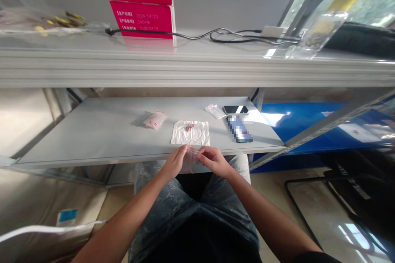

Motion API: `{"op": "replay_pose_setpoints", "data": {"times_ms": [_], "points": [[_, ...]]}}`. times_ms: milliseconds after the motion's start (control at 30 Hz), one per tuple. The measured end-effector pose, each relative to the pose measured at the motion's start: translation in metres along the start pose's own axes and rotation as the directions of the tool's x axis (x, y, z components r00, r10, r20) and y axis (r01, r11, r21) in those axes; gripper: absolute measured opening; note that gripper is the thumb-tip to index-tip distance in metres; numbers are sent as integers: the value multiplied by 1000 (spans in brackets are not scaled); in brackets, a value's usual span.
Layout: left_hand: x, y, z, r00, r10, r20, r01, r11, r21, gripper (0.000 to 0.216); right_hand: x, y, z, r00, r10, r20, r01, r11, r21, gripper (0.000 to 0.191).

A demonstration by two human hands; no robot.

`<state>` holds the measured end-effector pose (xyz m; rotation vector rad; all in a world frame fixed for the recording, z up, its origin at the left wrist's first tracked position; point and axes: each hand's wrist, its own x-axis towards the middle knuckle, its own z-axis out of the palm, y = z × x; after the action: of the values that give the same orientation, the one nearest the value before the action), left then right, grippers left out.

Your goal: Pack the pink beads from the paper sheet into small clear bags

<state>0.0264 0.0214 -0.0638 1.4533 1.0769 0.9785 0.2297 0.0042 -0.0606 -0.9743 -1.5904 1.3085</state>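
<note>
My left hand (176, 161) and my right hand (212, 159) meet just below the front edge of the grey shelf (101, 131). Both pinch a small clear plastic bag (191, 158) held between them. Right behind my hands lies a white paper sheet (197, 136) with a few small pink pieces (189, 126) on it. A filled little bag of pink pieces (155, 119) lies further left on the shelf. An empty clear bag (215, 110) lies to the back right.
A black phone (235, 109) and a blue-white packet (240, 129) lie at the shelf's right end. The upper shelf (197, 63) carries red boxes (145, 2), a black cable (222, 35) and plastic bags. A blue panel (305, 125) stands to the right.
</note>
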Motion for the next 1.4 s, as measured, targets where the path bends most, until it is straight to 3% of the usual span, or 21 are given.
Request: {"op": "replay_pose_setpoints", "data": {"times_ms": [167, 333, 533, 767, 967, 1400], "points": [[0, -2, 0, 996, 51, 72, -53, 998, 29, 44, 1, 8, -4, 1000, 2, -24, -1, 999, 41, 40], [-1, -5, 1, 982, 4, 187, -9, 1000, 30, 39, 2, 16, -4, 999, -35, -32, 36, 999, 23, 37], [-1, -6, 3, 985, 28, 171, -49, 992, 118, 28, 3, 21, -2, 992, -124, -21, 120, 985, -120, 31], [-3, -4, 5, 980, 49, 192, -63, 996, 65, 29, -3, 15, 1, 982, -185, -36, 169, 951, -260, 24], [-13, 4, 6, 979, 103, 177, -114, 992, 51, 26, -13, 22, 6, 982, -157, -101, 129, 963, -234, 25], [-30, -1, 11, 977, 178, 116, -193, 972, 136, 14, -20, 17, 12, 988, -152, -39, 139, 962, -237, 19]]}}
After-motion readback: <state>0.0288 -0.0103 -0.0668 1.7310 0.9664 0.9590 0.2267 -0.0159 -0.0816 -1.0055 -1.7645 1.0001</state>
